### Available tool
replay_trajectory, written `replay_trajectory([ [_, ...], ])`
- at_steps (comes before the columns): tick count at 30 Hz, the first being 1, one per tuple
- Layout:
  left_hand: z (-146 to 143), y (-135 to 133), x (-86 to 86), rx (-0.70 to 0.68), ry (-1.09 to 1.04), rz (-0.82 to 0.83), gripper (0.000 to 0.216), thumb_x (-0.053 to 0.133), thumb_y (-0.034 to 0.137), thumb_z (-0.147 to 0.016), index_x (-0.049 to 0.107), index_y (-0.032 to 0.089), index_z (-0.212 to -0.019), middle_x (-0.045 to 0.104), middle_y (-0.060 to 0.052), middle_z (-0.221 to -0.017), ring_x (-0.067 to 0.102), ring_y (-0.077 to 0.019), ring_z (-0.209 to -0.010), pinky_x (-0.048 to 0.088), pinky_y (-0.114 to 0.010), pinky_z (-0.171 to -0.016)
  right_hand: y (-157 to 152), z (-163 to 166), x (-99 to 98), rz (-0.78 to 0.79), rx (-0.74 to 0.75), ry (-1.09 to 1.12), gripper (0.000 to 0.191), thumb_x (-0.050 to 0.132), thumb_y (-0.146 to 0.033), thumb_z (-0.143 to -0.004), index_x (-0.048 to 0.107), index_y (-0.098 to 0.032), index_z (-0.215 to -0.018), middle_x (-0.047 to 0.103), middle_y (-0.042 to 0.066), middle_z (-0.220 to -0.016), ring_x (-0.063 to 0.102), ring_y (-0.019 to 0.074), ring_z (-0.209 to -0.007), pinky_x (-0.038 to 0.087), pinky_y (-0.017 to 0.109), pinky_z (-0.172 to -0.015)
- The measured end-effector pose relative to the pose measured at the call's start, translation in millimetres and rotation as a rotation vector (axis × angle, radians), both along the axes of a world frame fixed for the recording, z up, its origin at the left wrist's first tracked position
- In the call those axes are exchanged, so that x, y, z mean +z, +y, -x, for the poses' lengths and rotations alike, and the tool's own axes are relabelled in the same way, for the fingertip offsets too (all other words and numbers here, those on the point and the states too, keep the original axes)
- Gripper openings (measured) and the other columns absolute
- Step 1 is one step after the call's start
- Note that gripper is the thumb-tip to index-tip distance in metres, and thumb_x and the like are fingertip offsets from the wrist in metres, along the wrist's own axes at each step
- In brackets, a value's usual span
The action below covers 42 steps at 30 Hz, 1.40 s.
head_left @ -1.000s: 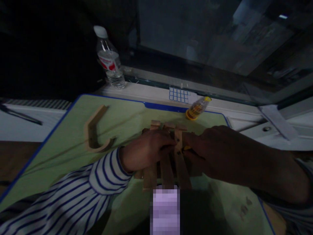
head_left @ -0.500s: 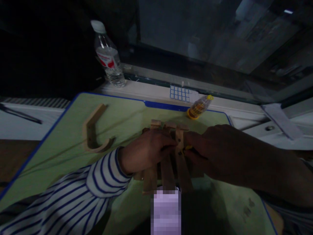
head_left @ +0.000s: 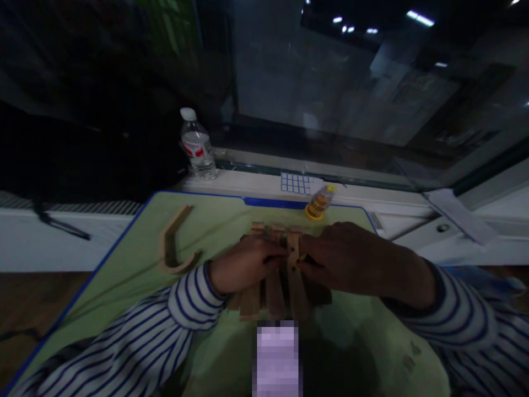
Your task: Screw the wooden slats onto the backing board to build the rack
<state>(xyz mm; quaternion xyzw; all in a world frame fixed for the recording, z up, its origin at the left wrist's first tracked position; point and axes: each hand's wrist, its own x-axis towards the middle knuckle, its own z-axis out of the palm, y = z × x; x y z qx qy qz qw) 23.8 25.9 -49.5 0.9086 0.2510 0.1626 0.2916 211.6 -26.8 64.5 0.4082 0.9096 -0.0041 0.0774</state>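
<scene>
A slatted wooden piece (head_left: 298,300) lies on the green table, with several slats side by side and dark holes in the right one. My left hand (head_left: 248,262) is closed over its left and middle slats, thumb and finger reaching towards the right slat. At that slat, the pinched fingers of my right hand (head_left: 330,256) hold a small yellow item (head_left: 303,257) against the wood beside a hole. Its kind is mostly hidden by the fingers. A hook-shaped wooden strip (head_left: 167,251) lies on the table to the left.
The green table (head_left: 136,248) has a blue edge and stands against a windowsill. A water bottle (head_left: 199,151) and a blue-gridded sheet (head_left: 296,183) are on the sill. A yellow-capped glue bottle (head_left: 318,205) stands at the table's back edge. The scene is dim.
The view has tilted up and shifted, so the table sits lower and more of the right sleeve shows. Both hands keep the same hold at the slats.
</scene>
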Motion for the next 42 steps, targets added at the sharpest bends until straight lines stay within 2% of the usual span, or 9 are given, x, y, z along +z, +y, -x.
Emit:
replay_trajectory([
  [6, 1.2, 1.0, -2.3, 0.018, 0.036, -0.023, 0.027, 0.048, 0.02, -0.091, 0.068, 0.022, -0.11, 0.071, -0.004, -0.106, 0.066, -0.016, -0.095, 0.049, -0.026, -0.085, -23.7, -25.8, 17.3, -0.143, -0.154, 0.013, 0.021, 0.043, -0.036, -0.092, 0.057, -0.02, -0.092, 0.064, 0.0, -0.064, 0.055, 0.0137, -0.049, 0.022, 0.03, -0.048],
  [9, 2.2, 0.4, -2.1, 0.016, 0.021, -0.036, 0.026, 0.048, 0.02, -0.091, 0.068, 0.021, -0.108, 0.071, -0.004, -0.105, 0.066, -0.0149, -0.093, 0.049, -0.025, -0.082, -43.6, -48.1, 6.3, -0.164, -0.28, 0.179, 0.016, 0.047, -0.031, -0.091, 0.059, -0.022, -0.097, 0.066, -0.001, -0.071, 0.06, 0.0126, -0.055, 0.033, 0.026, -0.048],
  [13, 4.2, 1.1, -2.6, 0.034, -0.002, -0.056, 0.024, 0.05, 0.021, -0.091, 0.069, 0.021, -0.105, 0.07, -0.004, -0.1, 0.065, -0.0144, -0.091, 0.049, -0.024, -0.081, -74.3, -79.5, -38.6, -0.079, -0.46, 0.423, 0.022, 0.047, -0.026, -0.091, 0.06, -0.022, -0.109, 0.07, 0.005, -0.097, 0.068, 0.0145, -0.074, 0.051, 0.025, -0.06],
  [19, 10.5, -0.9, 3.2, 0.055, -0.036, -0.083, 0.021, 0.051, 0.021, -0.09, 0.069, 0.022, -0.101, 0.071, -0.001, -0.1, 0.065, -0.0135, -0.091, 0.048, -0.024, -0.081, -111.0, -108.5, -115.9, -0.143, -0.823, 0.691, 0.027, 0.054, -0.034, -0.088, 0.059, -0.02, -0.111, 0.072, 0.009, -0.097, 0.07, 0.0191, -0.073, 0.052, 0.023, -0.044],
  [23, 22.2, -5.1, 18.4, 0.095, -0.012, -0.106, 0.02, 0.051, 0.027, -0.092, 0.07, 0.023, -0.096, 0.071, 0.001, -0.091, 0.065, -0.0126, -0.082, 0.048, -0.024, -0.076, -118.9, -112.4, -144.8, -0.231, -0.931, 0.726, 0.031, 0.056, -0.039, -0.086, 0.061, -0.02, -0.109, 0.073, 0.007, -0.091, 0.067, 0.0168, -0.059, 0.051, 0.023, -0.043],
  [26, 32.9, -3.6, 28.9, 0.282, -0.071, -0.163, 0.018, 0.055, 0.032, -0.09, 0.069, 0.024, -0.096, 0.071, 0.002, -0.092, 0.064, -0.012, -0.081, 0.048, -0.022, -0.072, -120.1, -110.0, -159.1, -0.232, -1.021, 0.696, 0.035, 0.056, -0.045, -0.084, 0.062, -0.019, -0.107, 0.073, 0.007, -0.088, 0.064, 0.0154, -0.051, 0.049, 0.023, -0.039],
  [32, 40.5, 7.1, 31.0, 0.634, -0.112, -0.145, 0.024, 0.058, 0.043, -0.085, 0.069, 0.022, -0.091, 0.069, 0.001, -0.088, 0.061, -0.0126, -0.076, 0.045, -0.019, -0.058, -121.7, -109.2, -178.3, -0.306, -0.863, 0.518, 0.033, 0.05, -0.043, -0.089, 0.06, -0.019, -0.108, 0.07, 0.01, -0.098, 0.068, 0.0217, -0.081, 0.056, 0.034, -0.069],
  [39, 49.4, -5.0, 22.9, 0.768, -0.069, -0.142, 0.027, 0.055, 0.046, -0.087, 0.065, 0.025, -0.102, 0.066, 0.0, -0.096, 0.061, -0.0149, -0.082, 0.049, -0.021, -0.063, -118.9, -108.6, -179.3, -0.397, -0.724, 0.362, 0.033, 0.047, -0.043, -0.09, 0.06, -0.017, -0.105, 0.066, 0.013, -0.1, 0.062, 0.0279, -0.091, 0.05, 0.045, -0.08],
  [42, 65.3, -21.9, 8.5, 0.721, -0.017, -0.117, 0.031, 0.053, 0.048, -0.088, 0.062, 0.026, -0.107, 0.067, -0.001, -0.104, 0.063, -0.0178, -0.089, 0.053, -0.027, -0.078, -119.0, -100.1, -173.6, -0.473, -0.69, 0.419, 0.032, 0.055, -0.039, -0.087, 0.057, -0.018, -0.111, 0.065, 0.013, -0.107, 0.061, 0.0274, -0.095, 0.05, 0.046, -0.082],
])
